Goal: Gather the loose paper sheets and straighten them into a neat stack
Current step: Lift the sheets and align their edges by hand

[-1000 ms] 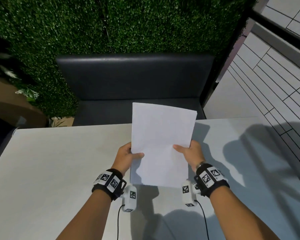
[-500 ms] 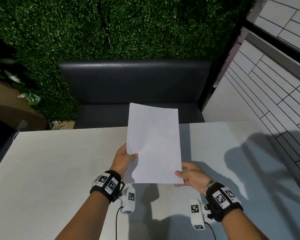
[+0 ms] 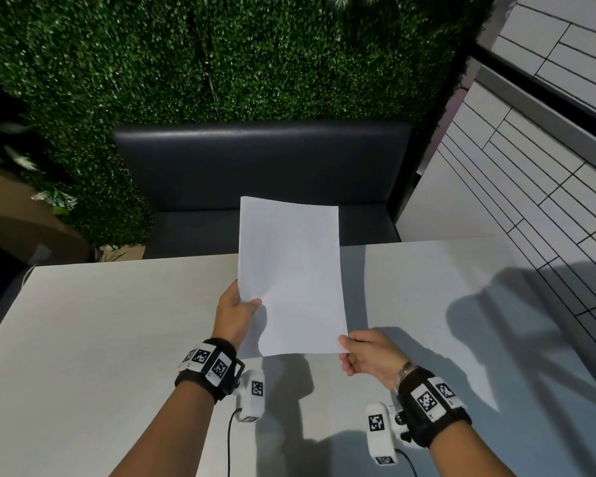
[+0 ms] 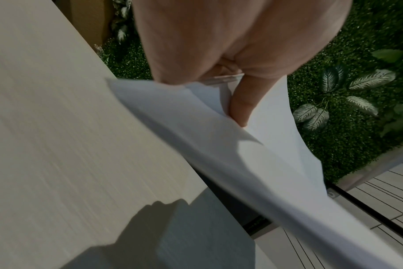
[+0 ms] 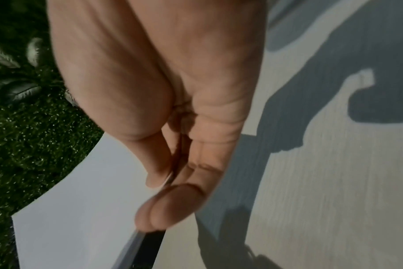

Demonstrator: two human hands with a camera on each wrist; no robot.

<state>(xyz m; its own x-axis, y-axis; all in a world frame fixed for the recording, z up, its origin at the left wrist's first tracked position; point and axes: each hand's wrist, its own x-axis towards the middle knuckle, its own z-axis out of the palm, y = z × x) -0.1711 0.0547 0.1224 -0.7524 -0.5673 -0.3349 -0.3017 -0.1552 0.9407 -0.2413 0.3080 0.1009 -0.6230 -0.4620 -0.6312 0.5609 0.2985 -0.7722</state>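
Left hand [image 3: 235,313] gripping paper stack [image 3: 291,273], right hand [image 3: 367,352] pinching corner

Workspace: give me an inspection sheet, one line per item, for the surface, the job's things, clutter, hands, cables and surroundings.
Surface: pale table, with shadows falling on its right part.
Job's things: paper sheets held upright above the table as one bundle.
Clutter: nothing seen.
Hands: left hand grips the sheets' left edge; right hand pinches their lower right corner.
Cables: a black cable hangs from each wrist camera.
Surroundings: dark bench behind the table, green hedge wall, tiled floor to the right.
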